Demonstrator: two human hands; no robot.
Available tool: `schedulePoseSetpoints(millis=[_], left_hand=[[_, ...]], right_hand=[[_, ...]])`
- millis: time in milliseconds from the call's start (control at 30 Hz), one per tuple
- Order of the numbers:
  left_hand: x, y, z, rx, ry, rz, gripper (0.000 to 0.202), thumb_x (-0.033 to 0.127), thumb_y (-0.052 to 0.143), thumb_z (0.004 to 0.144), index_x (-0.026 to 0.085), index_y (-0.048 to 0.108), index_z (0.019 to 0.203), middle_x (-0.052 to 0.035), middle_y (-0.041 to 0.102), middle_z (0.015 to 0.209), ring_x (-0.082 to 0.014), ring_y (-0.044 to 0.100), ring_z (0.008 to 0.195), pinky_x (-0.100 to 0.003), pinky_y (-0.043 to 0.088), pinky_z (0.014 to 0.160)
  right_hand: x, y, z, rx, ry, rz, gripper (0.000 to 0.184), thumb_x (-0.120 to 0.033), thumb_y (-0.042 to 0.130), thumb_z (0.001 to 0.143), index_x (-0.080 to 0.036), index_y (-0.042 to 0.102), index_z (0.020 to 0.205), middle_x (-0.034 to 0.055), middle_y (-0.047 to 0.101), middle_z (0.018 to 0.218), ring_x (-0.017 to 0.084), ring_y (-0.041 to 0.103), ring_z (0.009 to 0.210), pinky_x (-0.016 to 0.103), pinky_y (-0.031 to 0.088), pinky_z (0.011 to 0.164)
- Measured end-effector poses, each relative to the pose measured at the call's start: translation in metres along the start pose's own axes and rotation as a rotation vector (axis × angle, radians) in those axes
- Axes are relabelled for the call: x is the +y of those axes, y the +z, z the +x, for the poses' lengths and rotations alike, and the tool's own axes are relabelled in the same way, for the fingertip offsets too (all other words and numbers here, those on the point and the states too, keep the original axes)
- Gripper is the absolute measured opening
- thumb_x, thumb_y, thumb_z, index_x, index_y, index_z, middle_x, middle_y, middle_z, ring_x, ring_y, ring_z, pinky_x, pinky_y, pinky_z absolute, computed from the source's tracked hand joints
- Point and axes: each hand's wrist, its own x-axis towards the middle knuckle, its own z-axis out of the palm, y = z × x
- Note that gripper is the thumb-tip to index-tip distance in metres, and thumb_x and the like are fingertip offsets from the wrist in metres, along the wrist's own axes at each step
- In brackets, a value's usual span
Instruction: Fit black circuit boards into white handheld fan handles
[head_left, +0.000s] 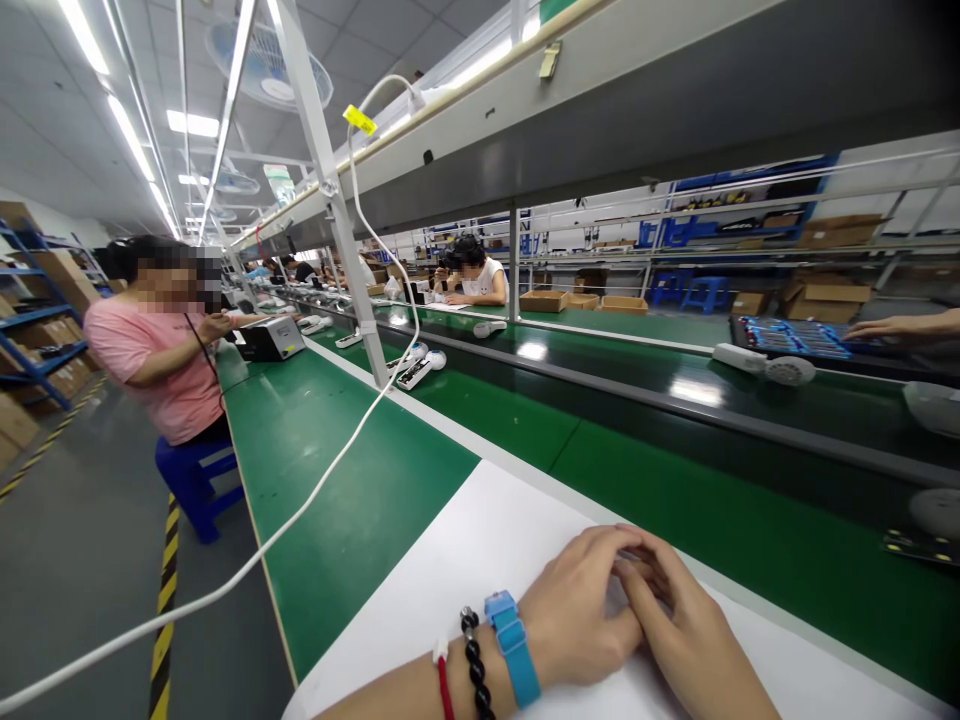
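Observation:
My left hand (577, 610) and my right hand (686, 620) rest together on a white sheet (465, 560) at the front of the bench. Their bent fingers meet and overlap at the tips, loosely closed against each other. Nothing shows in the gap between them, though some fingertips are hidden. Around my left wrist are a blue strap (513, 645), a black beaded bracelet (474, 660) and a red cord (444, 680).
A white cable (322, 480) crosses in front of the upright post (330, 190). Beyond runs a dark conveyor (600, 380) carrying white handheld fans (761, 365). Two co-workers (161, 350) (480, 280) sit farther off; another person's hand (892, 328) reaches a tray of blue parts (795, 337).

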Motion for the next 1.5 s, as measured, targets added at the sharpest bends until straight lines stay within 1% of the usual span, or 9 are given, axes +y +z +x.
schedulePoseSetpoints(millis=[167, 333, 500, 633, 900, 1133, 1367, 1433, 1500], left_hand=[[0.001, 0.001, 0.000, 0.009, 0.005, -0.005, 0.057, 0.015, 0.061, 0.079, 0.020, 0.050, 0.135, -0.0070, 0.056, 0.136, -0.0241, 0.054, 0.127, -0.043, 0.046, 0.113], [0.002, 0.000, 0.001, 0.007, -0.013, -0.010, 0.057, 0.017, 0.061, 0.079, 0.019, 0.051, 0.135, -0.0090, 0.056, 0.136, -0.0253, 0.054, 0.126, -0.043, 0.046, 0.113], [0.001, -0.001, 0.001, 0.005, -0.002, -0.012, 0.058, 0.017, 0.061, 0.080, 0.020, 0.050, 0.136, -0.0077, 0.055, 0.138, -0.0242, 0.053, 0.128, -0.042, 0.045, 0.114], [0.001, 0.000, 0.000, 0.007, 0.008, -0.009, 0.057, 0.016, 0.061, 0.080, 0.020, 0.050, 0.136, -0.0074, 0.056, 0.137, -0.0235, 0.054, 0.127, -0.041, 0.046, 0.113], [0.000, 0.001, 0.000, 0.011, 0.011, -0.001, 0.057, 0.016, 0.061, 0.080, 0.018, 0.050, 0.136, -0.0082, 0.056, 0.137, -0.0239, 0.053, 0.127, -0.042, 0.045, 0.114], [0.000, 0.001, 0.000, 0.003, -0.002, -0.001, 0.058, 0.016, 0.061, 0.079, 0.018, 0.050, 0.136, -0.0094, 0.055, 0.139, -0.0250, 0.053, 0.128, -0.043, 0.045, 0.114], [-0.002, 0.001, 0.001, 0.002, 0.004, 0.001, 0.059, 0.015, 0.061, 0.078, 0.019, 0.049, 0.136, -0.0083, 0.056, 0.137, -0.0241, 0.054, 0.127, -0.043, 0.046, 0.114], [-0.001, 0.001, 0.000, -0.010, -0.001, -0.002, 0.058, 0.016, 0.060, 0.080, 0.018, 0.048, 0.136, -0.0092, 0.053, 0.139, -0.0240, 0.051, 0.130, -0.043, 0.043, 0.116], [0.001, 0.000, -0.001, -0.027, -0.031, 0.006, 0.057, 0.018, 0.060, 0.082, 0.017, 0.047, 0.137, -0.0108, 0.048, 0.145, -0.0244, 0.046, 0.135, -0.044, 0.039, 0.119]], right_hand=[[0.007, -0.002, 0.003, -0.029, -0.001, 0.004, 0.053, -0.056, 0.049, 0.087, -0.024, 0.055, 0.128, 0.0096, 0.064, 0.129, 0.026, 0.063, 0.118, 0.032, 0.058, 0.094], [0.008, -0.001, 0.004, -0.024, -0.009, 0.004, 0.051, -0.054, 0.050, 0.087, -0.023, 0.057, 0.127, 0.0101, 0.065, 0.127, 0.026, 0.066, 0.113, 0.032, 0.058, 0.093], [0.002, 0.000, 0.003, -0.004, -0.025, 0.020, 0.050, -0.052, 0.054, 0.084, -0.023, 0.059, 0.124, 0.0099, 0.069, 0.120, 0.026, 0.068, 0.109, 0.031, 0.060, 0.089], [-0.005, 0.002, 0.001, 0.066, -0.028, 0.022, 0.050, -0.055, 0.053, 0.082, -0.022, 0.061, 0.119, 0.0102, 0.070, 0.116, 0.027, 0.069, 0.105, 0.033, 0.061, 0.085], [-0.007, 0.002, -0.001, 0.045, -0.008, 0.016, 0.054, -0.058, 0.050, 0.082, -0.022, 0.059, 0.121, 0.0107, 0.069, 0.119, 0.026, 0.068, 0.106, 0.034, 0.059, 0.088], [-0.014, 0.001, -0.001, 0.065, -0.015, -0.020, 0.054, -0.060, 0.049, 0.079, -0.022, 0.061, 0.115, 0.0113, 0.069, 0.117, 0.027, 0.069, 0.104, 0.035, 0.060, 0.087], [-0.004, 0.001, -0.001, 0.025, -0.031, -0.060, 0.051, -0.058, 0.046, 0.087, -0.024, 0.058, 0.122, 0.0091, 0.068, 0.122, 0.025, 0.068, 0.106, 0.032, 0.059, 0.089], [0.001, -0.001, 0.002, 0.051, -0.067, -0.111, 0.048, -0.056, 0.043, 0.090, -0.025, 0.058, 0.123, 0.0081, 0.067, 0.123, 0.024, 0.067, 0.108, 0.035, 0.058, 0.092], [0.007, -0.010, 0.008, 0.154, -0.146, -0.236, 0.046, -0.052, 0.039, 0.092, -0.024, 0.059, 0.122, 0.0089, 0.063, 0.129, 0.026, 0.062, 0.117, 0.042, 0.053, 0.101]])
